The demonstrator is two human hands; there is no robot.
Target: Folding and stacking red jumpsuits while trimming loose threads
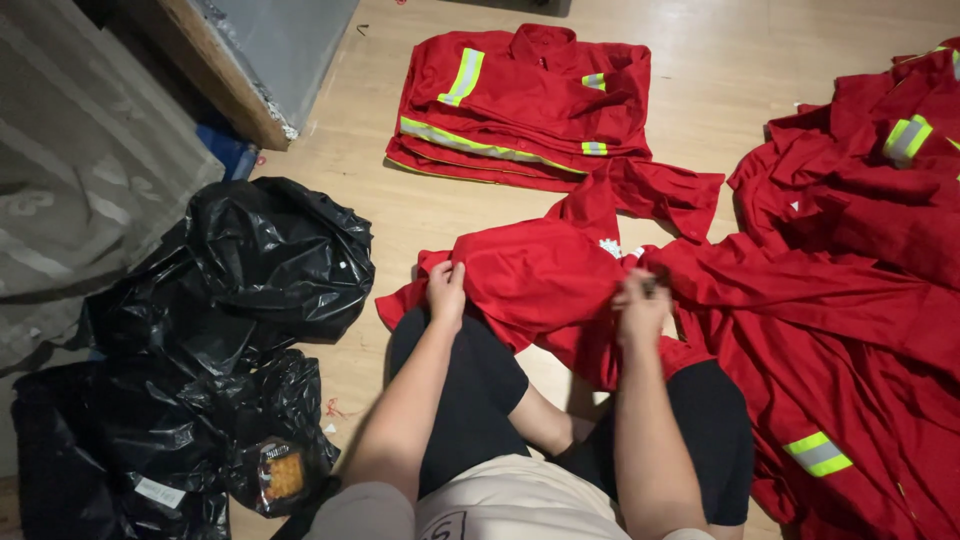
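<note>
Both bare forearms reach forward from the lower edge of the view, over the person's knees in black shorts. The left hand point(446, 291) is curled, its fingers pinching the near left edge of the red garment point(540, 275), knuckles up. The right hand point(640, 305) grips the same garment's near right part, fingers closed into the cloth, wrist straight. The two hands are level, apart.
</note>
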